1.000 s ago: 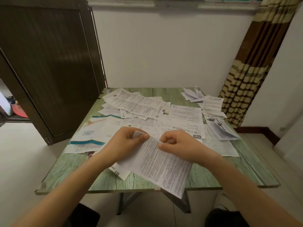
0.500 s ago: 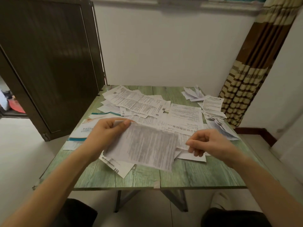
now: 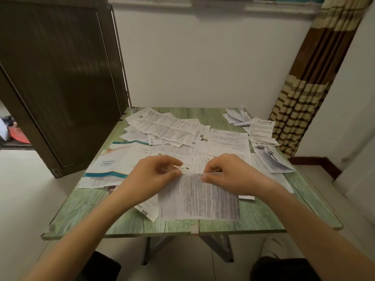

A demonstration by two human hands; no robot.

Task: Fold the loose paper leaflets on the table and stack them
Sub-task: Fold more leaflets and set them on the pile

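Note:
A white printed leaflet [image 3: 197, 197] hangs in front of me over the near part of the green table [image 3: 125, 224]. My left hand [image 3: 151, 176] pinches its top left edge, and my right hand [image 3: 231, 173] pinches its top right edge. Several unfolded leaflets [image 3: 170, 128] lie spread across the middle and far left of the table. Folded leaflets form a pile [image 3: 263, 136] along the right side, with another small heap [image 3: 237, 117] at the far right corner.
A large teal-striped brochure [image 3: 113, 165] lies at the table's left edge. A dark door [image 3: 56, 78] stands open to the left, a striped curtain [image 3: 298, 110] hangs to the right, and a white wall is behind the table.
My right hand, which had let go of the leaflet, came back and took its top edge. Both hands now hold it square in front of me, lower over the table.

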